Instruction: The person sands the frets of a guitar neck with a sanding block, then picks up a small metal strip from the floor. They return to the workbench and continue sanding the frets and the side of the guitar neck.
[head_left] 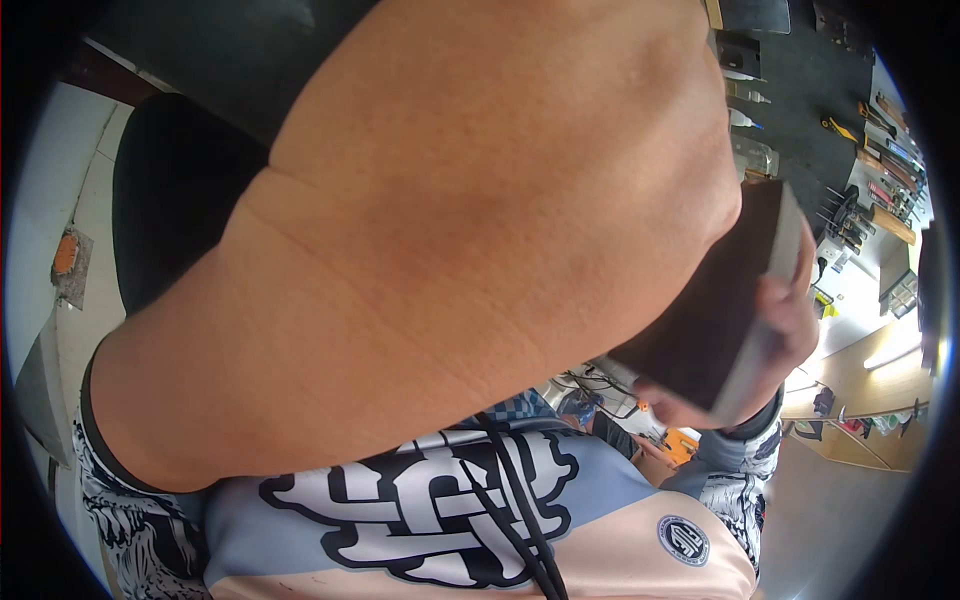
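My left hand (520, 170) fills the middle of the head view, very near the camera, with its forearm rising from the lower left. Its fingers are out of sight. To the right, my right hand (790, 325) has its fingers around the edges of a dark, flat rectangular block (700, 310) with a pale grey side. The block is tilted and slightly blurred, and its upper left part lies behind my left hand. Whether my left hand touches the block cannot be seen.
A dark surface (800, 90) at the upper right bears small bottles (745, 92) and a yellow-and-black tool (838, 129). Several more tools lie farther right. Cables (600, 385) and an orange object (682, 446) show below the block. A black rounded shape (180, 200) stands at the left.
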